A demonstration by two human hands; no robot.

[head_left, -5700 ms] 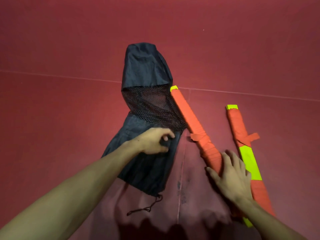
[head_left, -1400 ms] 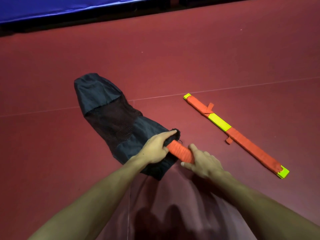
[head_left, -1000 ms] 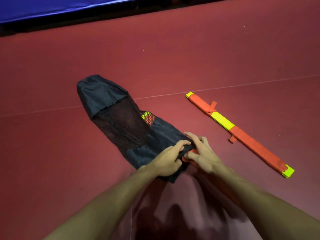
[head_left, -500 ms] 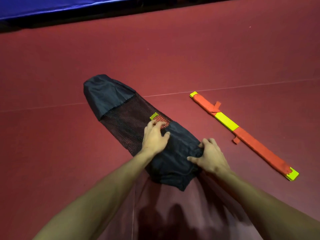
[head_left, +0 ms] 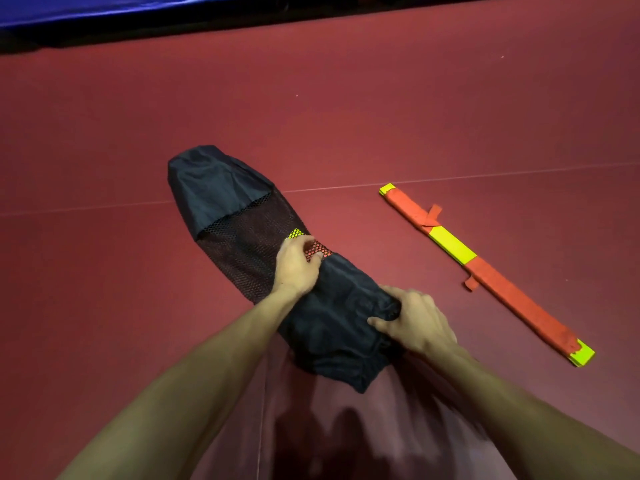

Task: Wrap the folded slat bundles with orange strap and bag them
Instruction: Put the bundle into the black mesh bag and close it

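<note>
left hand (head_left: 298, 268) fingers curl round the wrapped bundle (head_left: 317, 250) through the mesh of the black bag (head_left: 221, 188) | right hand (head_left: 414, 323) grips the bag's near cloth | second bundle (head_left: 485, 271) lies on the red floor (head_left: 104, 306), well apart to the right | risk: a hard push may snag the bundle in the mesh

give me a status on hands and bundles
Left hand and right hand both gripping the bag. First bundle inside, showing through the mesh. Second bundle lies wrapped on the floor right of it, untouched.
</note>
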